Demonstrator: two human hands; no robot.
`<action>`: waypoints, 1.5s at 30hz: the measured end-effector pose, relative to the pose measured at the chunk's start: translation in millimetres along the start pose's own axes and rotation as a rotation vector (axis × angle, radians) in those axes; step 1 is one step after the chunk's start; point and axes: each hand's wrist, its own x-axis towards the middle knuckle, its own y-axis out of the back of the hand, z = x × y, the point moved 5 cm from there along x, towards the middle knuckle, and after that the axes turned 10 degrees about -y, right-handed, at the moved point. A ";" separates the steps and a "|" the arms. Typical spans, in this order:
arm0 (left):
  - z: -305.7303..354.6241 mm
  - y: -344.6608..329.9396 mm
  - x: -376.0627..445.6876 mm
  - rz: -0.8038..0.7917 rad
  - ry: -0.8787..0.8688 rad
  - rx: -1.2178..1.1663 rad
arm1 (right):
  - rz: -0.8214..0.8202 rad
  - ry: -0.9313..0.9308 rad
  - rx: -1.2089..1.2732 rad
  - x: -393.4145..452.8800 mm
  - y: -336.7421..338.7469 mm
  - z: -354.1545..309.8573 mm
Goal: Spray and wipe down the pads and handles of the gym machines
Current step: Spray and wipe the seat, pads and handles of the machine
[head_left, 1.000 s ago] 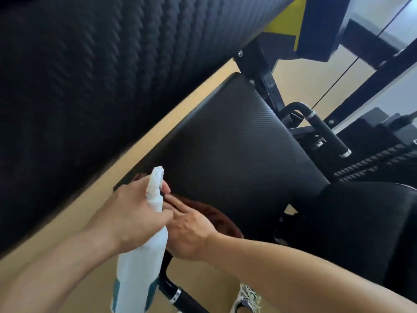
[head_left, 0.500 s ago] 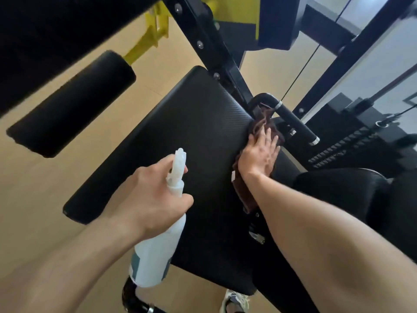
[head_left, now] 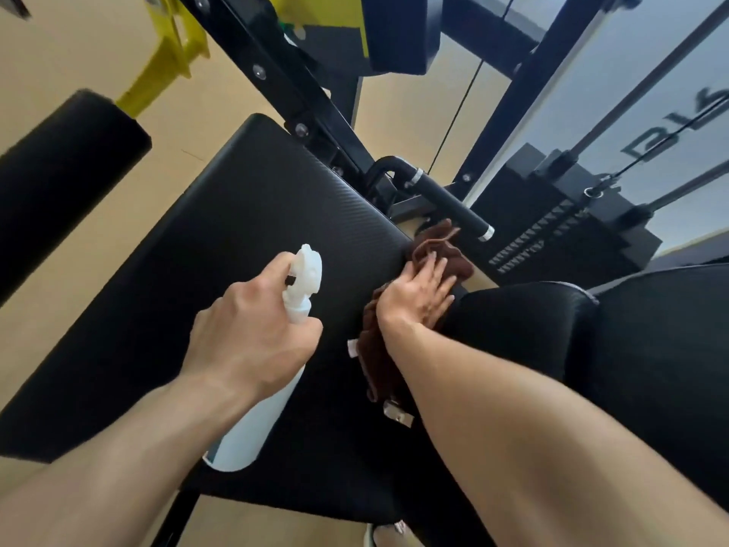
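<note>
A wide black textured seat pad (head_left: 244, 246) fills the middle of the view. My left hand (head_left: 252, 333) grips the neck of a white spray bottle (head_left: 260, 420) above the pad, nozzle up. My right hand (head_left: 418, 298) lies flat with straight fingers on a brown cloth (head_left: 438, 250), pressing it against the pad's right edge. The cloth hangs down under my wrist. A black machine handle (head_left: 449, 203) with a silver end cap sticks out just beyond the cloth.
A black foam roller (head_left: 67, 167) on a yellow bracket (head_left: 165, 61) sits at the upper left. A second black pad (head_left: 631, 349) lies at the right. The weight stack (head_left: 560, 227), cable and black frame bars stand behind the handle. The floor is tan.
My right hand slid the cloth back down the pad's right edge, off the handle's base. The view moved closer and lower; my left hand holds the bottle much as before.
</note>
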 end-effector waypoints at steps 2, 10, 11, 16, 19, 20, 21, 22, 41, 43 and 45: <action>-3.3 -4.3 -3.7 0.048 0.013 -0.059 | 0.016 -0.130 0.140 24.3 9.3 3.9; -14.7 -4.5 -15.6 0.201 -0.004 -0.196 | -0.028 0.246 -0.014 -15.8 -5.1 -29.4; -13.5 -6.9 -13.3 0.213 -0.005 -0.204 | -0.070 0.445 -0.042 -29.8 -11.1 -42.8; 2.1 -26.6 1.4 0.187 -0.017 -0.146 | -0.097 0.875 -0.092 -45.6 -26.5 -62.7; 0.2 -27.8 3.4 0.208 0.052 -0.145 | 0.027 0.460 -0.033 -20.7 -18.7 -40.8; -3.2 -27.1 3.5 0.222 0.078 -0.164 | 0.073 0.250 0.018 -12.0 -11.4 -26.6; -6.7 -26.2 2.7 0.235 0.099 -0.186 | 0.101 0.048 0.096 -5.4 -3.1 -10.6; -9.3 -25.2 1.5 0.247 0.111 -0.204 | 0.110 -0.107 0.177 -1.5 4.3 4.0; -26.2 -39.2 -38.9 0.325 0.194 -0.336 | -0.115 0.921 -0.129 -47.8 -25.2 -58.6; -22.6 -36.8 -52.6 0.329 0.195 -0.343 | -0.144 0.899 -0.107 -50.7 -25.4 -55.4; -24.5 -35.7 -69.5 0.351 0.229 -0.371 | -0.194 0.878 -0.087 -61.4 -24.0 -47.0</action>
